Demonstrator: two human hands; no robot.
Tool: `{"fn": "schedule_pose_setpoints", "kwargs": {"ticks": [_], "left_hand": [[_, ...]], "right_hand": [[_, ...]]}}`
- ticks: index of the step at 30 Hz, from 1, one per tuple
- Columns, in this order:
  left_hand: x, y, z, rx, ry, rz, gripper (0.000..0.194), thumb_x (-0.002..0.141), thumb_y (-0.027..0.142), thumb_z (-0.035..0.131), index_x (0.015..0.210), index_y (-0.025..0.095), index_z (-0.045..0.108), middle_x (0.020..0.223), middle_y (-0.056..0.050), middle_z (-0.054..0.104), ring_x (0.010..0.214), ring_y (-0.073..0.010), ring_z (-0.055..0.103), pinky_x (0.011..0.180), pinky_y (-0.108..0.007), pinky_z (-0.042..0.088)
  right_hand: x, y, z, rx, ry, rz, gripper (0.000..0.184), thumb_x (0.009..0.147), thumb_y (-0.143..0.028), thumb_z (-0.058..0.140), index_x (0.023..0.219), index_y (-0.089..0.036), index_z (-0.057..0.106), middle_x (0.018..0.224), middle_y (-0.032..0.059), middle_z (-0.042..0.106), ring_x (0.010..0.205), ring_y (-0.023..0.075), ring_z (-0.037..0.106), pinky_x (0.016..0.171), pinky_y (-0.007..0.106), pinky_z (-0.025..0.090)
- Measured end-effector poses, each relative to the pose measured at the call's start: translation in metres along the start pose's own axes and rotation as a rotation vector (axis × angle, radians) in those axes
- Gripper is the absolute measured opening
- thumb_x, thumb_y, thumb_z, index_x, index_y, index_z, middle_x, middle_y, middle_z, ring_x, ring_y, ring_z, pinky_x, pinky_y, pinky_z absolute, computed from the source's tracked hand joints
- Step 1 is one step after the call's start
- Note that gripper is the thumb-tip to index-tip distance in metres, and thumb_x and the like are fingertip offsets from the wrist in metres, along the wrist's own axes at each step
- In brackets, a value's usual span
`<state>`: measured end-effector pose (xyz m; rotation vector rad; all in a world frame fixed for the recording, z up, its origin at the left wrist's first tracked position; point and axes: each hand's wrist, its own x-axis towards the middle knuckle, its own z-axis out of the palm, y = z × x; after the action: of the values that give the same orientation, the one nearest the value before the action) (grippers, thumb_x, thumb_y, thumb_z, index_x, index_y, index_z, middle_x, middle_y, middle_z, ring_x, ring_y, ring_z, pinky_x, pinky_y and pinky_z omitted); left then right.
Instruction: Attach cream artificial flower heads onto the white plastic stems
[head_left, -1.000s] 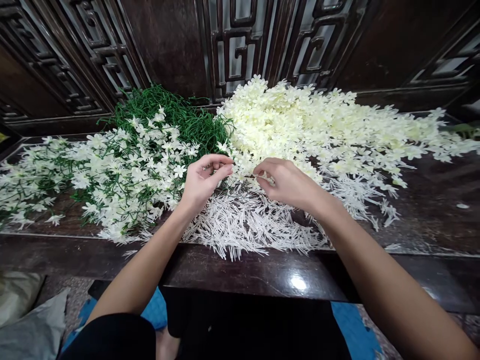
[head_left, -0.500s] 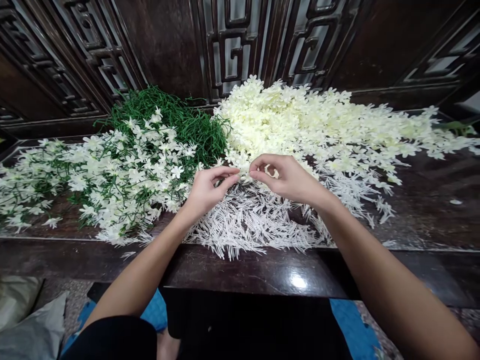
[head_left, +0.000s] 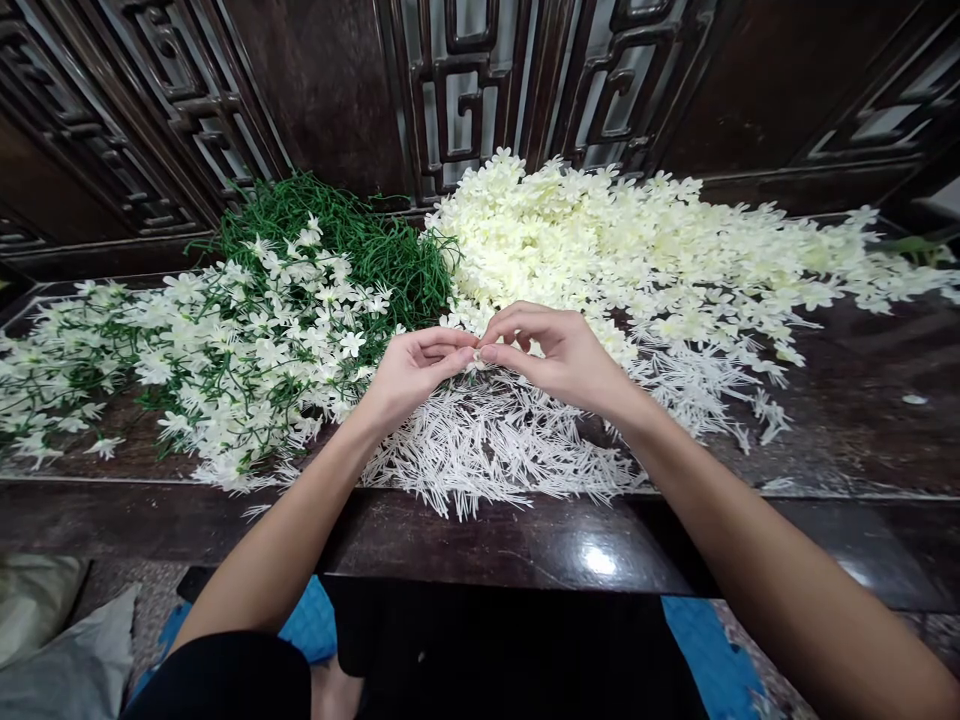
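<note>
My left hand (head_left: 412, 372) and my right hand (head_left: 559, 352) meet fingertip to fingertip, both pinched closed. A small whitish bit shows at the fingertips, too small and too covered to name. Beneath the hands lies a spread of thin white artificial stamens (head_left: 487, 450). Past my right hand rises a heap of loose pale yellow-white artificial blossoms (head_left: 585, 235). Beside my left hand is a pile of put-together white flowers on green stems (head_left: 262, 350), with a tangle of bare green plastic stems (head_left: 352, 225) behind it.
The heaps rest on a dark wooden bench (head_left: 862, 430), its front edge close to my lap. A carved wooden lattice back (head_left: 465, 90) stands behind them. A blue mat (head_left: 709, 655) and pale sacks (head_left: 67, 650) are on the floor.
My hands have come together: the fingertips were a little apart and now touch. The right hand shifted slightly left. The heaps look the same.
</note>
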<state>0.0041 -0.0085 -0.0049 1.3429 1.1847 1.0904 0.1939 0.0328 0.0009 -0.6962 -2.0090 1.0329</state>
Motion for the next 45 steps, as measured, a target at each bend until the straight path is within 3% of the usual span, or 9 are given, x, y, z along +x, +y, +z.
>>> {"fn": "schedule_pose_setpoints", "kwargs": {"ticks": [4, 8, 12, 17, 21, 24, 26, 36, 45], "left_hand": [[-0.002, 0.004, 0.001, -0.001, 0.042, -0.031, 0.019, 0.072, 0.025, 0.075, 0.090, 0.019, 0.074, 0.088, -0.006, 0.074, 0.078, -0.0148, 0.067, 0.076, -0.029, 0.054], [0.001, 0.000, 0.000, -0.012, 0.115, -0.033, 0.015, 0.071, 0.025, 0.075, 0.085, 0.018, 0.075, 0.083, -0.006, 0.073, 0.073, -0.0133, 0.064, 0.072, -0.028, 0.053], [0.004, -0.006, -0.002, -0.035, 0.120, -0.013, 0.011, 0.073, 0.024, 0.074, 0.081, 0.017, 0.073, 0.082, -0.005, 0.072, 0.073, -0.0121, 0.063, 0.073, -0.027, 0.052], [0.005, -0.010, -0.003, -0.010, 0.117, 0.019, 0.011, 0.075, 0.026, 0.072, 0.082, 0.017, 0.072, 0.085, -0.005, 0.071, 0.076, -0.0128, 0.063, 0.075, -0.027, 0.052], [0.005, -0.009, -0.003, 0.000, 0.125, 0.019, 0.010, 0.074, 0.023, 0.073, 0.082, 0.017, 0.072, 0.083, -0.005, 0.071, 0.075, -0.0125, 0.063, 0.077, -0.028, 0.052], [0.005, -0.008, -0.002, 0.028, 0.139, 0.023, 0.010, 0.073, 0.022, 0.073, 0.082, 0.017, 0.073, 0.081, -0.004, 0.071, 0.074, -0.0123, 0.063, 0.077, -0.028, 0.052], [0.005, -0.007, -0.001, 0.048, 0.133, 0.029, 0.011, 0.073, 0.022, 0.073, 0.083, 0.017, 0.073, 0.082, -0.004, 0.071, 0.075, -0.0128, 0.063, 0.076, -0.028, 0.052], [0.001, 0.000, 0.003, 0.091, 0.083, 0.015, 0.013, 0.072, 0.022, 0.074, 0.084, 0.018, 0.075, 0.084, -0.005, 0.073, 0.075, -0.0139, 0.064, 0.076, -0.030, 0.054], [0.002, -0.001, 0.002, 0.111, 0.104, 0.045, 0.012, 0.072, 0.022, 0.074, 0.083, 0.018, 0.074, 0.084, -0.005, 0.074, 0.074, -0.0138, 0.064, 0.076, -0.030, 0.054]], "right_hand": [[-0.001, -0.002, -0.007, -0.205, -0.001, 0.004, 0.015, 0.084, -0.032, 0.063, 0.092, -0.022, 0.068, 0.094, 0.0044, 0.067, 0.090, 0.0230, 0.058, 0.082, 0.047, 0.046], [-0.004, 0.000, -0.016, -0.473, -0.298, 0.108, 0.015, 0.080, -0.034, 0.064, 0.084, -0.021, 0.068, 0.116, 0.0089, 0.059, 0.119, 0.0355, 0.044, 0.101, 0.066, 0.028], [-0.006, 0.009, -0.014, -0.564, -0.447, 0.119, 0.011, 0.081, -0.029, 0.064, 0.085, -0.021, 0.070, 0.119, 0.0095, 0.053, 0.121, 0.0367, 0.039, 0.103, 0.066, 0.026], [-0.006, 0.012, -0.010, -0.570, -0.424, 0.071, 0.011, 0.084, -0.024, 0.060, 0.076, -0.021, 0.067, 0.118, 0.0094, 0.053, 0.118, 0.0349, 0.041, 0.100, 0.063, 0.031], [-0.004, 0.007, -0.015, -0.513, -0.348, 0.065, 0.011, 0.085, -0.025, 0.058, 0.082, -0.019, 0.066, 0.113, 0.0104, 0.059, 0.116, 0.0331, 0.046, 0.097, 0.059, 0.037], [-0.003, 0.002, -0.015, -0.343, -0.315, 0.116, 0.017, 0.090, -0.030, 0.054, 0.090, -0.017, 0.066, 0.093, 0.0082, 0.066, 0.089, 0.0240, 0.060, 0.081, 0.048, 0.050], [-0.002, -0.001, -0.012, -0.258, -0.289, 0.135, 0.019, 0.091, -0.031, 0.054, 0.092, -0.016, 0.066, 0.086, 0.0067, 0.068, 0.074, 0.0191, 0.062, 0.070, 0.041, 0.053], [-0.003, -0.004, -0.002, -0.246, -0.098, 0.003, 0.017, 0.087, -0.021, 0.054, 0.089, -0.014, 0.070, 0.077, 0.0057, 0.070, 0.062, 0.0151, 0.061, 0.059, 0.034, 0.053], [-0.003, -0.001, 0.000, -0.210, -0.111, -0.021, 0.019, 0.087, -0.022, 0.054, 0.092, -0.016, 0.071, 0.082, 0.0064, 0.072, 0.065, 0.0159, 0.063, 0.059, 0.034, 0.054]]}}
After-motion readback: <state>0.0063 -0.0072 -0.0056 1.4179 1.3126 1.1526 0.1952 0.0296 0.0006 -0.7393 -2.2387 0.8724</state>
